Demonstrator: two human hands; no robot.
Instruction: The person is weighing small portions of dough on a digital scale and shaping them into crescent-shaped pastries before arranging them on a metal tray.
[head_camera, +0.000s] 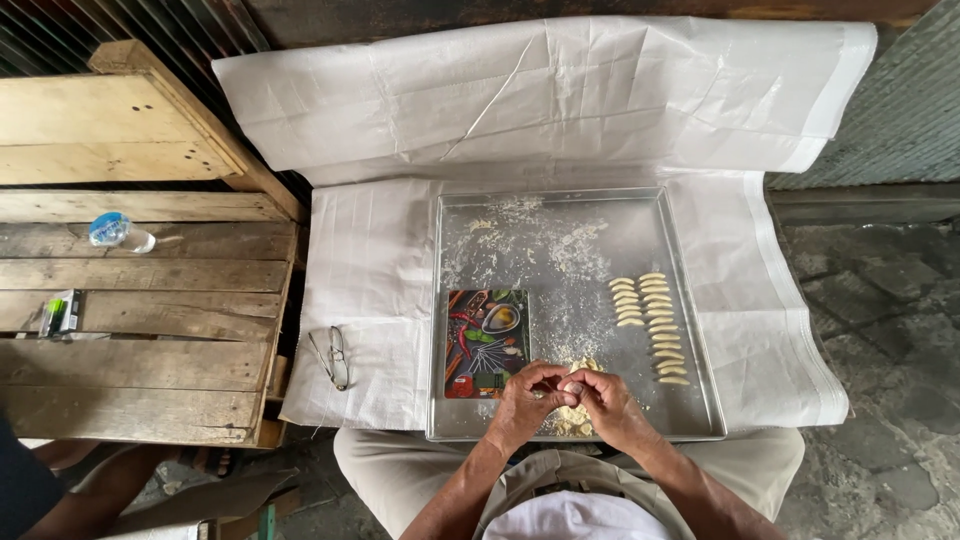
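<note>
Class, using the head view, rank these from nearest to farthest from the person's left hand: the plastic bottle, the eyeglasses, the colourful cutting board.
1. The colourful cutting board, in the metal tray, just up and left of the left hand.
2. The eyeglasses, left of the tray on the white sheet.
3. The plastic bottle, far left on the wooden pallet.

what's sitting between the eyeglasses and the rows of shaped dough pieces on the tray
In the head view, a colourful printed cutting board lies between the eyeglasses and the dough pieces, then a flour-dusted stretch of metal tray.
</note>
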